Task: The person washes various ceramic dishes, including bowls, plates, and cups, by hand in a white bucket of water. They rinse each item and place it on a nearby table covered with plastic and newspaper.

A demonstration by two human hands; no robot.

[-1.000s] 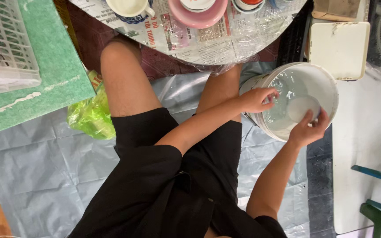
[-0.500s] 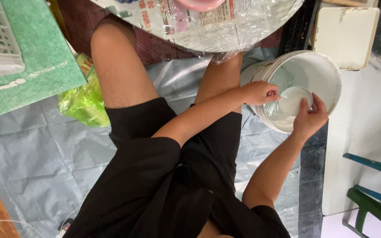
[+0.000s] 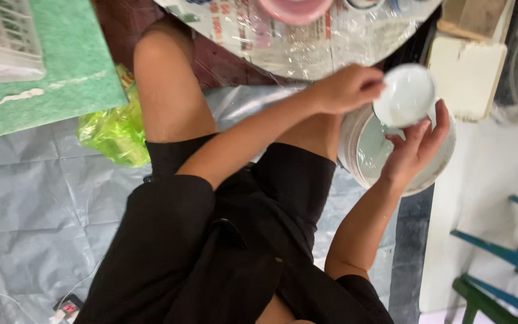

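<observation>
Head cam, I see both hands gripping one small white bowl (image 3: 405,94) over the bucket (image 3: 437,163) — left hand (image 3: 348,88) pinching its rim; right hand (image 3: 416,147) cupped underneath.

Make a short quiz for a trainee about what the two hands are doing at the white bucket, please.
1. True or false: both hands hold the small white bowl above the white bucket.
2. What lies on the floor left of the person's bare knee? A) a bright green plastic bag B) a red towel C) a metal pot
3. Fill in: the bucket holds a pale, milky ____.

Key
1. True: the left hand grips the rim, the right hand supports it from below.
2. A, the green plastic bag.
3. liquid.
</observation>
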